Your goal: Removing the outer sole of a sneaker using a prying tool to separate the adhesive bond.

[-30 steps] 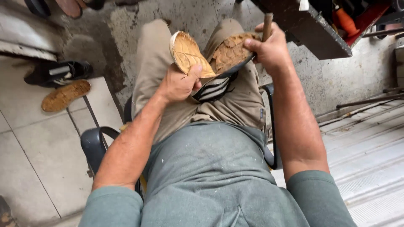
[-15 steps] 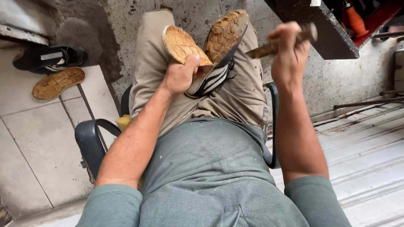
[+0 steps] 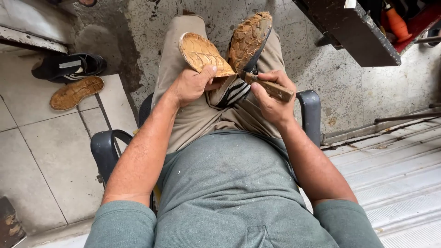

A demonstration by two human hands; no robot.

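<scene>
I sit in a chair with a black striped shoe on my lap, its glue-crusted underside turned up. A tan rubber sole, peeled away from the shoe, is held at its heel end by my left hand. My right hand grips a wooden-handled tool whose tip points into the gap between sole and shoe. Both forearms rest over my khaki trousers.
A second black striped shoe and a loose tan sole lie on the tiled floor at left. Black chair armrests flank me. A dark workbench with red items stands upper right. Grooved metal flooring lies at right.
My right hand has come down from beside the workbench with the tool and now sets its tip at the shoe. The left hand keeps its hold on the peeled sole.
</scene>
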